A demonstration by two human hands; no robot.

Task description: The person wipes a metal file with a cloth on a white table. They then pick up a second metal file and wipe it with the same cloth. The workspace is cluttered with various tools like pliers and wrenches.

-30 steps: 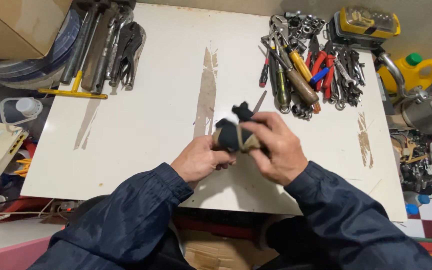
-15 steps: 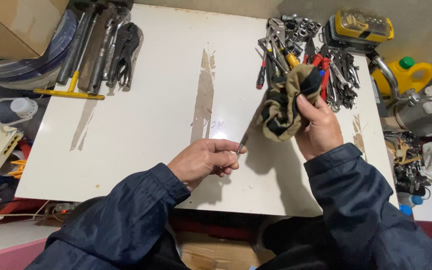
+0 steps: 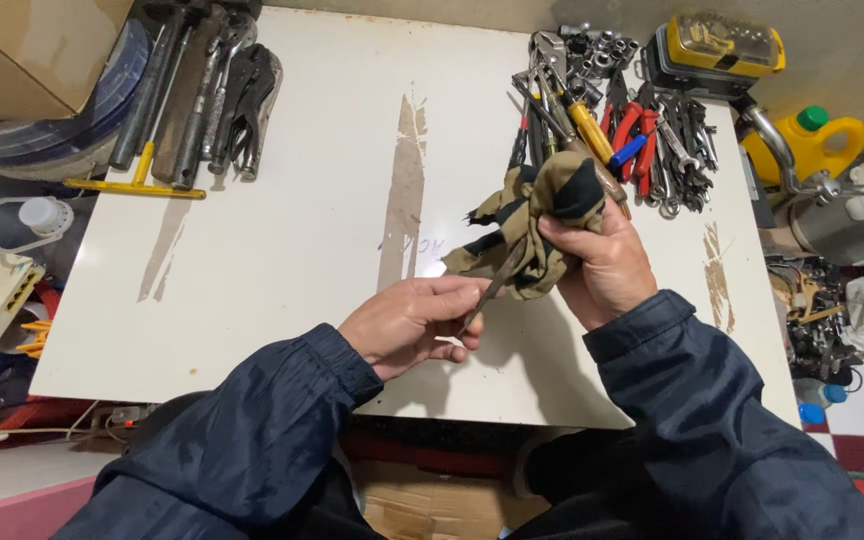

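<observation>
while left hand (image 3: pixel 407 325) grips tool (image 3: pixel 487 293), right hand (image 3: pixel 602 265) wraps rag (image 3: pixel 537 225).

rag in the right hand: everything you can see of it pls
The rag is soft cloth, olive-tan with black patches and a frayed, ragged edge at its left. It is crumpled into a loose bunch, held above the white table, clear of its surface. The right hand clutches it from below and behind. It wraps the upper end of a thin metal tool, whose lower end sits in the left hand.
</observation>
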